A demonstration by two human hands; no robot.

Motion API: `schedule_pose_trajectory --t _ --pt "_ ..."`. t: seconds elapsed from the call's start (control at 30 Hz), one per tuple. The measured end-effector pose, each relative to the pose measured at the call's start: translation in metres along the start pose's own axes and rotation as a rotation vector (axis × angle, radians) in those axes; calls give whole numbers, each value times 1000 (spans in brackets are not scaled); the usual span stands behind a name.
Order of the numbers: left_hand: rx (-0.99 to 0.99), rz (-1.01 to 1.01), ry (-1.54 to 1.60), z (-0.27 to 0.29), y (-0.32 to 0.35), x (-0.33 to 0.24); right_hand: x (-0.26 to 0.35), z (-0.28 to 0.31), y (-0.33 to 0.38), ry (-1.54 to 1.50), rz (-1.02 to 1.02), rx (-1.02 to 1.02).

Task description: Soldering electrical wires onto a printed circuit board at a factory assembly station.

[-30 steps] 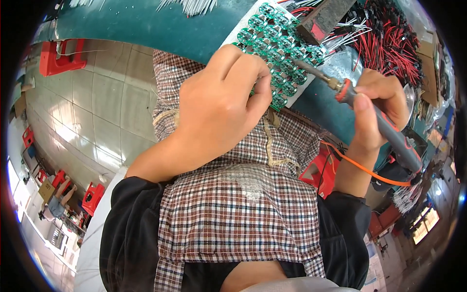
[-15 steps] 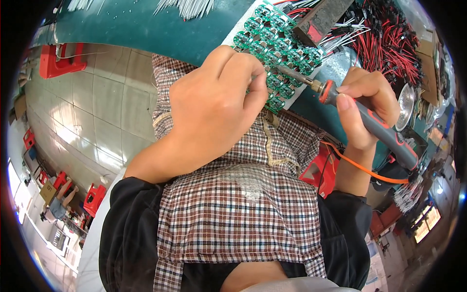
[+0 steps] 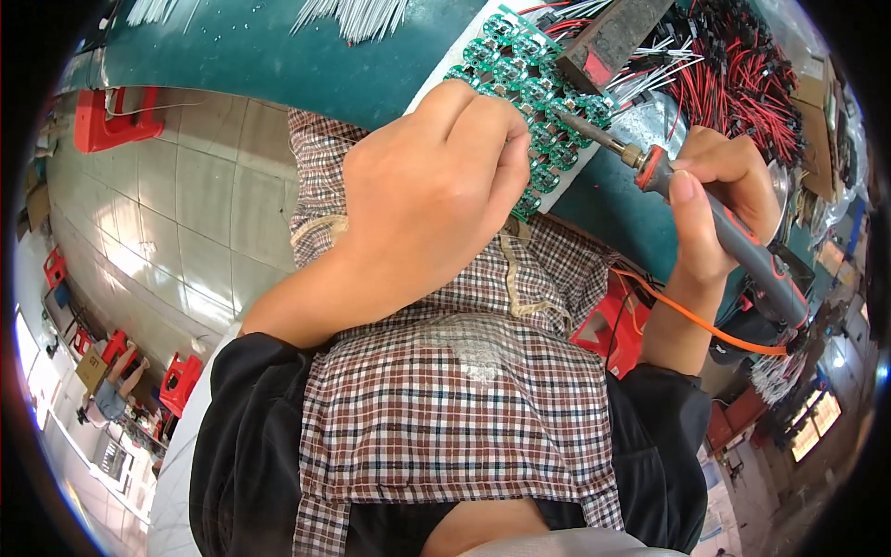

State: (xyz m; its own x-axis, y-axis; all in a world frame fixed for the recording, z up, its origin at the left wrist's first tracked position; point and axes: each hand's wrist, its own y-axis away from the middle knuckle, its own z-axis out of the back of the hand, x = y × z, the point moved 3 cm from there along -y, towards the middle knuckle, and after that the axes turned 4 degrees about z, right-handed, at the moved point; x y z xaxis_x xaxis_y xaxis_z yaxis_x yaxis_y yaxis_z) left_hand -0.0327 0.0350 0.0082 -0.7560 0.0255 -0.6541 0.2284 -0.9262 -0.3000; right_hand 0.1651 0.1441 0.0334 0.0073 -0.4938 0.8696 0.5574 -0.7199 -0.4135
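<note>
A soldering iron [image 3: 719,223] with a dark grey and red handle is in my right hand [image 3: 719,186], thumb and fingers wrapped round the grip. Its metal tip slants up and left, over the right part of a panel of green round circuit boards [image 3: 510,70]. The panel lies on a white slab [image 3: 575,176] at the table's near edge. My left hand [image 3: 436,176] is closed in a pinch over the panel's lower left part. Its back hides the fingertips and whatever they hold.
A dark metal bar [image 3: 613,42] rests across the panel's far right corner. Beyond it lie heaps of red and black wires [image 3: 742,84]. White wires [image 3: 357,19] lie at the far edge of the green table [image 3: 251,51]. An orange cord [image 3: 687,316] hangs below my right hand.
My right hand has drawn the soldering iron to the right, its tip moving away from my left hand. My left hand has shifted slightly right and stays pinched.
</note>
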Motion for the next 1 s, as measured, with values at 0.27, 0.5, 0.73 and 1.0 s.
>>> schedule_pose_trajectory --t 0.27,0.5,0.73,1.0 --pt "-20 -20 -19 -6 -3 3 -8 -4 -3 37 9 18" --pt "-4 -8 -37 -9 -3 4 -8 -1 -4 59 9 82" --pt "15 50 2 3 -6 -1 -2 5 -2 -27 70 -41" --pt "-34 6 -29 1 -10 -3 -9 -5 0 31 25 3"
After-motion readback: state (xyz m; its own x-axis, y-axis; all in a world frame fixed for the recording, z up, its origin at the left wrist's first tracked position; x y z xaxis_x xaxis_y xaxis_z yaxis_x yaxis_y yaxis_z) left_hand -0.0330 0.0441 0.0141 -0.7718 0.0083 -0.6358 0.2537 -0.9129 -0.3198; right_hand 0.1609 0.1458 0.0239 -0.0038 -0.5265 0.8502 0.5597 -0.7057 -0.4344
